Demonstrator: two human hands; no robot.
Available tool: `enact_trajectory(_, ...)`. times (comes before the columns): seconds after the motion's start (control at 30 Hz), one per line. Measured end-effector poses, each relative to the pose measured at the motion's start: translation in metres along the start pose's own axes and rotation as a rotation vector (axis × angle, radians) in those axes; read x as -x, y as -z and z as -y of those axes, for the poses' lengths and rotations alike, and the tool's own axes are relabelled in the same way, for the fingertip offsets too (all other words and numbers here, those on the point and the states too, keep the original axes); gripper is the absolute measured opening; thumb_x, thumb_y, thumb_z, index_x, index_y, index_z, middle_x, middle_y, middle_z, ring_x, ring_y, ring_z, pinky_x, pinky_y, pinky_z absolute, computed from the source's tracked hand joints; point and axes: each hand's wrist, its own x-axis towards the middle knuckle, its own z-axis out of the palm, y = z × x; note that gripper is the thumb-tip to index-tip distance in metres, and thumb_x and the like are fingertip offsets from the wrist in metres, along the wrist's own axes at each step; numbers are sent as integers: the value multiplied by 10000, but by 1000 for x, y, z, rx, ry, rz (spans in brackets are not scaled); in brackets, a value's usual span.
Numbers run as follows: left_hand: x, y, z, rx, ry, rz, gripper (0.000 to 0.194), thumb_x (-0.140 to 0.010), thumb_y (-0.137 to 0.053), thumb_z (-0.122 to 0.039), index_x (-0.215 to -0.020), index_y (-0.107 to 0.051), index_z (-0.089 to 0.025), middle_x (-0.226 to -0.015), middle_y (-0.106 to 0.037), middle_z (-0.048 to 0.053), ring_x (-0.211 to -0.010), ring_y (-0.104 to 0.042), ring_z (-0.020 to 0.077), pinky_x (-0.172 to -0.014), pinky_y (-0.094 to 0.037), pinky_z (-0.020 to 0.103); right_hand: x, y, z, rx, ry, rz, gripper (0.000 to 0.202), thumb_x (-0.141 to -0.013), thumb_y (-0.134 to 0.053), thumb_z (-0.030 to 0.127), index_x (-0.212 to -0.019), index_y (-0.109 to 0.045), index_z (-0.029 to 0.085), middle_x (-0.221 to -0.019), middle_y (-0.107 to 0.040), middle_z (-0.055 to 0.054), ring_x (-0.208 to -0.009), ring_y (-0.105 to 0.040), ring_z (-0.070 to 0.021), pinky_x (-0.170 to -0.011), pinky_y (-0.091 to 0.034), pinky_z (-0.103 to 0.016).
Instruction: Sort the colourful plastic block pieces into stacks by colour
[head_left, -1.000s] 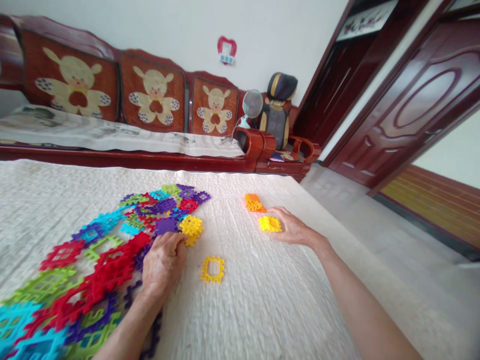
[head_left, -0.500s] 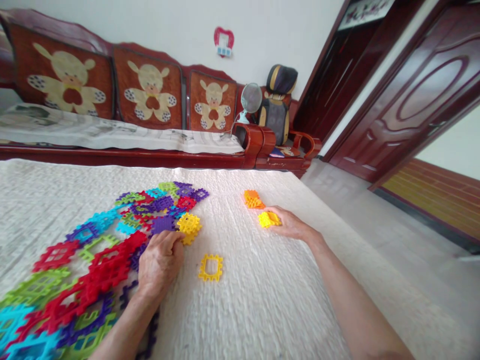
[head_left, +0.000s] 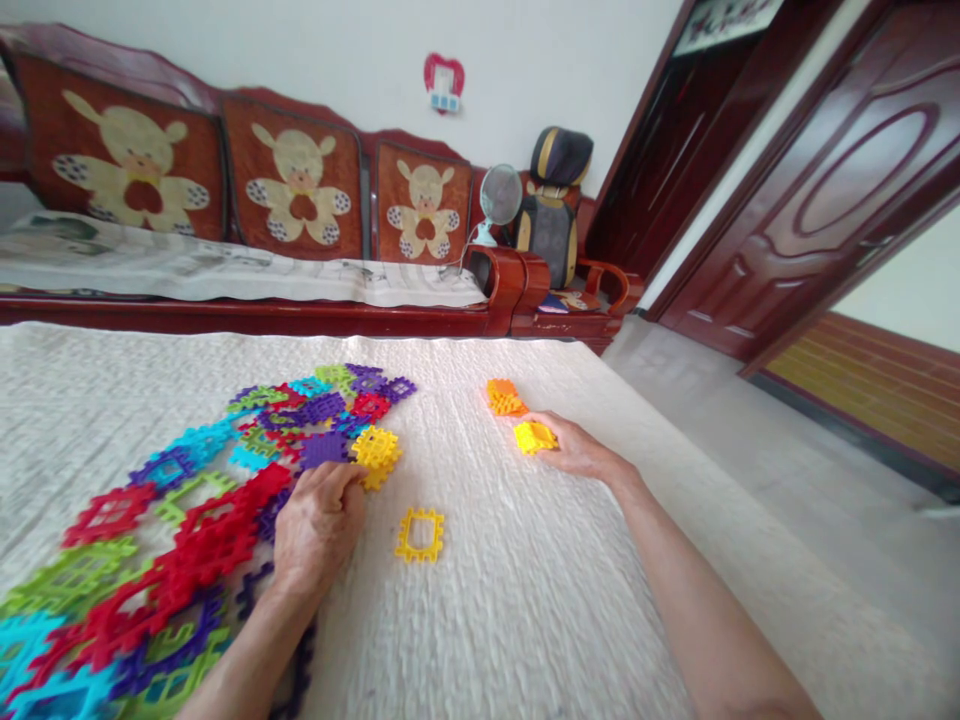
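Nearest lay the pile (head_left: 217,530), notched plastic squares in red, green, blue and purple, some latticed, some open in the middle, curving from eight o'clock round to eleven of the yellow frame (head_left: 420,556). The frame, a square ring with toothed edges, lay flat and alone on the ribbed, off-white cloth (head_left: 525,600). At its nine o'clock the left hand (head_left: 319,525) had its fingers curled against the edge of the yellow tiles (head_left: 377,447); the fingertips were partly hidden, so I could not tell whether they were clamped. Those latticed tiles overlapped at eleven o'clock from the frame, beside the pile. At two o'clock the right hand (head_left: 574,445) was clamped on the yellow stack (head_left: 534,437), a small toothed block. Just beyond, at ten o'clock from that block, the orange tiles (head_left: 501,395) overlapped. Farther off, toward twelve, stood the glossy wooden sofa (head_left: 330,318).
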Motion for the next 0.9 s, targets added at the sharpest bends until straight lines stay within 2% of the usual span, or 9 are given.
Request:
enact_trajectory(0.17,0,2,-3,17,1,-6,295,-808,-424,-156,-836,-712,-210,-832,-703,31,-807,-616,183,-728,-464,274,1,-1,-6,1,-17,-51,622,-715,-620,227,-1322,-488,252,-1303,-561,-76,-1160,-557,-249,-990,-440,-404)
enact_trajectory(0.43,-2,0,-3,52,35,-15,303,-809,-414,-143,-829,-712,-200,-833,-702,32,-805,-610,177,-741,-467,275,0,0,-9,-38,-33,-33,542,-722,-576,221,-1260,-535,270,-1246,-615,-48,-1075,-616,-249,-920,-497,-403)
enact_trajectory(0.7,-2,1,-3,36,22,-20,299,-804,-423,-149,-831,-716,-206,-847,-709,29,-806,-617,179,-734,-463,274,0,-1,-11,-80,-18,-65,638,-708,-589,181,-1332,-476,256,-1375,-531,-64,-1234,-528,-242,-1060,-405,-420)
enact_trajectory(0.9,-2,0,-2,15,29,-4,291,-827,-427,-202,-858,-716,-215,-884,-718,13,-819,-629,183,-710,-458,272,3,-2,-15,-131,-35,-86,628,-706,-604,161,-1320,-502,245,-1334,-569,-56,-1194,-558,-227,-1024,-438,-384)
